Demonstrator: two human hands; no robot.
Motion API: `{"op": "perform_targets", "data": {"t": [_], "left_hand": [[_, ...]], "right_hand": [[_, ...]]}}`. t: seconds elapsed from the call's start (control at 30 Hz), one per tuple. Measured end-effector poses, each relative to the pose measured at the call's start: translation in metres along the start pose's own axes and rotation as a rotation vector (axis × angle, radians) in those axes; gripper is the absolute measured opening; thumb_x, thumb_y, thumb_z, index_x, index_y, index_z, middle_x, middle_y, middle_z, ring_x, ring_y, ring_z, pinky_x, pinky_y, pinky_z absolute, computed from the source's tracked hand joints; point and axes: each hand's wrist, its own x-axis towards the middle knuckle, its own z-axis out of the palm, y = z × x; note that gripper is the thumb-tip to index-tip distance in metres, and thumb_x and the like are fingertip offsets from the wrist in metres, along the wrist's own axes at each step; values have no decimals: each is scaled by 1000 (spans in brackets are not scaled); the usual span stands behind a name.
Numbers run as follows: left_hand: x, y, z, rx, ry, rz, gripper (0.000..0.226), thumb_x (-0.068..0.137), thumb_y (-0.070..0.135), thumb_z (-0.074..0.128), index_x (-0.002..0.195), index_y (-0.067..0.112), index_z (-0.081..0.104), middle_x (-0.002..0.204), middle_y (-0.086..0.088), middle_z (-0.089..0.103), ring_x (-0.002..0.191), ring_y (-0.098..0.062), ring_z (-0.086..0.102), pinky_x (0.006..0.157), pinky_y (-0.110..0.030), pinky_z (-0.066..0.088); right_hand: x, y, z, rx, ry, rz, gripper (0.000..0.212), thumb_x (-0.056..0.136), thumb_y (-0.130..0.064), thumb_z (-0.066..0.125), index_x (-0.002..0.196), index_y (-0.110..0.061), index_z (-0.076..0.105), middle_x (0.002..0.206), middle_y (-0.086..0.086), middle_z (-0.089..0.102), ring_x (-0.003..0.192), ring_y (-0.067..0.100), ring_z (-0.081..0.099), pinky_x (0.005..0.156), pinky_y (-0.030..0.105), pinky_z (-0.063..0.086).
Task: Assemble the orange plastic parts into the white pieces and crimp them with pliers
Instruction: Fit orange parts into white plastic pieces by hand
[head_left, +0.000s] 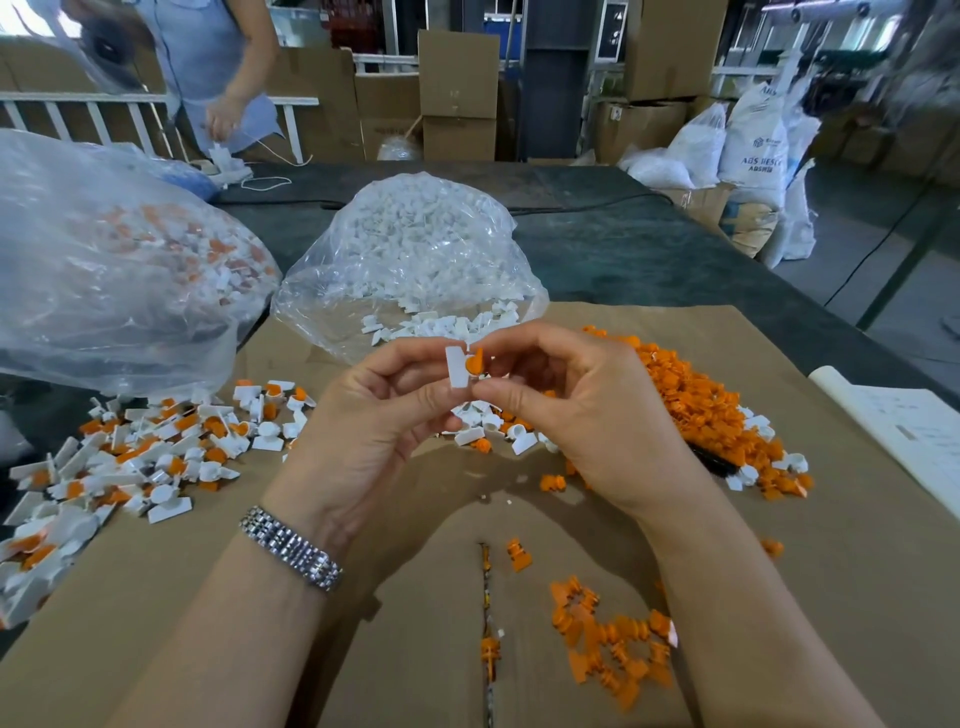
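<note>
My left hand (379, 415) pinches a small white piece (457, 366) between thumb and fingers, held up over the cardboard. My right hand (576, 405) pinches an orange part (474, 360) that touches the white piece's right side. Loose orange parts (691, 400) are heaped to the right, and more orange parts (613, 639) lie near my right forearm. Loose white pieces (493, 421) lie just beyond my hands. A dark plier handle (714, 462) pokes out from under the orange heap.
Joined white-and-orange pieces (150, 447) are spread at the left. An open clear bag of white pieces (415, 249) stands behind my hands, a second bag (114, 249) at the far left. Brown cardboard (249, 571) covers the table. A person (218, 78) stands across the table.
</note>
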Motion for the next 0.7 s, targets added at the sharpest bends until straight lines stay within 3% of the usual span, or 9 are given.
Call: {"op": "perform_targets", "data": {"t": [0.23, 0.43, 0.7], "left_hand": [[-1, 1, 5, -32, 22, -64, 23, 71, 8, 81, 93, 3, 79, 103, -17, 76, 93, -26, 75, 67, -27, 60], [0, 1, 6, 114, 150, -44, 18, 65, 20, 81, 80, 10, 82, 79, -10, 74, 67, -19, 70, 60, -22, 57], [-1, 2, 4, 103, 131, -79, 16, 64, 16, 83, 79, 9, 81, 82, -17, 76, 70, -23, 74, 64, -23, 58]], "right_hand": [[1, 4, 2, -242, 92, -69, 18, 88, -11, 77, 105, -19, 75, 92, -10, 66, 81, 7, 62, 74, 15, 48], [1, 8, 12, -352, 88, -118, 20, 87, -10, 78, 107, -12, 76, 95, -2, 67, 84, 10, 65, 77, 21, 53], [1, 9, 12, -358, 107, -131, 19, 86, -15, 79, 106, -11, 78, 95, -1, 70, 86, 10, 66, 79, 20, 54]]}}
